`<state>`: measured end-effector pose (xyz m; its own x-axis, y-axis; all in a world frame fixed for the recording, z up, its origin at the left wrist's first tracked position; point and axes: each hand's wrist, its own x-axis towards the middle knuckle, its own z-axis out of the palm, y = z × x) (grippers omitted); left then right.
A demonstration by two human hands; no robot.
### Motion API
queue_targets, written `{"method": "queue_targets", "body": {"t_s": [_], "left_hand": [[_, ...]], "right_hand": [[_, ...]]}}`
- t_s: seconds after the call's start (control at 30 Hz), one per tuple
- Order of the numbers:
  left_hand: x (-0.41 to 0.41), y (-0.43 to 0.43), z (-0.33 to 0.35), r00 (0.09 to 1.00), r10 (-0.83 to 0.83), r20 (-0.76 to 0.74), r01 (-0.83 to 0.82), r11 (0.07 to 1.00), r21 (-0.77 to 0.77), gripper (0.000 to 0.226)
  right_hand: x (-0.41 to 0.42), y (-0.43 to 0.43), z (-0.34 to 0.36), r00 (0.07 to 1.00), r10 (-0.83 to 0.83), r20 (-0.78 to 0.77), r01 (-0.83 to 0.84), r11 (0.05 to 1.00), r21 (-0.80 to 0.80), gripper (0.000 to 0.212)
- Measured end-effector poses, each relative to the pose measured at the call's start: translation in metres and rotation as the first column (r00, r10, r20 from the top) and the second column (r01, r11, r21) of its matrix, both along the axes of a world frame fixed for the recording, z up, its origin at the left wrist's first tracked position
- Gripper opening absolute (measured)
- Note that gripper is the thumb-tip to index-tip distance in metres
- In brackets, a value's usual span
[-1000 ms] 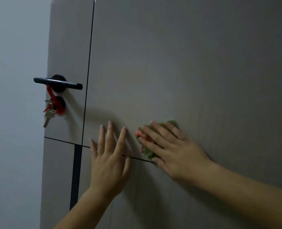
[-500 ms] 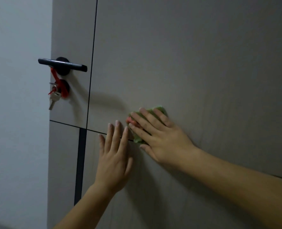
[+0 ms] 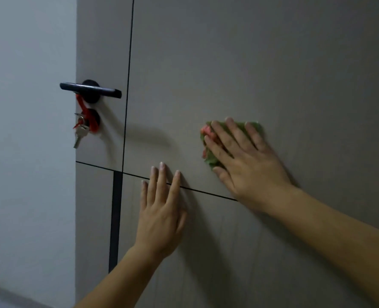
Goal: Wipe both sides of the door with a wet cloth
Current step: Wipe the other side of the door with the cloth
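Observation:
A grey-brown door [image 3: 262,63] with thin dark grooves fills most of the view. My right hand [image 3: 244,161] lies flat on it with straight, spread fingers and presses a green and pink cloth [image 3: 208,138] against the panel above the horizontal groove. The cloth shows only around and between the fingers. My left hand [image 3: 162,210] rests flat on the door lower left of the cloth, fingers straight and pointing up across the groove, holding nothing.
A black lever handle [image 3: 90,90] sits near the door's left edge. Below it a red strap with keys [image 3: 82,130] hangs from the lock. A pale wall [image 3: 26,130] stands left of the door.
My right hand has slid the cloth to the right along the door, away from my left hand. The left hand stays flat in about the same spot.

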<state>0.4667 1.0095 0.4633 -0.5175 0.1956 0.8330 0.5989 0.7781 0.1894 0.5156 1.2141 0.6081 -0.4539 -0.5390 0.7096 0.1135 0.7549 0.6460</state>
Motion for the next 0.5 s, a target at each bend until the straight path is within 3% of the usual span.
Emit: {"method": "queue_targets", "body": {"t_s": [0.07,0.2,0.4,0.5], "left_hand": [[0.005,0.009,0.003,0.999,-0.04,-0.029,0.039,0.999,-0.028,0.074],[0.016,0.027,0.011,0.992,-0.09,-0.089,0.08,0.991,-0.111,0.073],[0.022,0.05,0.022,0.995,-0.058,-0.081,0.049,0.993,-0.104,0.077],[0.02,0.051,0.02,0.995,-0.069,-0.073,0.062,0.993,-0.097,0.078]], "right_hand": [[0.004,0.004,-0.028,0.999,-0.006,0.037,0.006,1.0,0.009,0.072],[0.032,0.042,-0.066,0.988,0.023,0.154,-0.051,0.982,0.181,0.07],[0.038,0.083,0.02,0.991,-0.08,-0.108,0.062,0.985,-0.161,0.072],[0.047,0.083,-0.027,0.998,-0.061,-0.012,0.06,0.997,-0.039,0.077]]}}
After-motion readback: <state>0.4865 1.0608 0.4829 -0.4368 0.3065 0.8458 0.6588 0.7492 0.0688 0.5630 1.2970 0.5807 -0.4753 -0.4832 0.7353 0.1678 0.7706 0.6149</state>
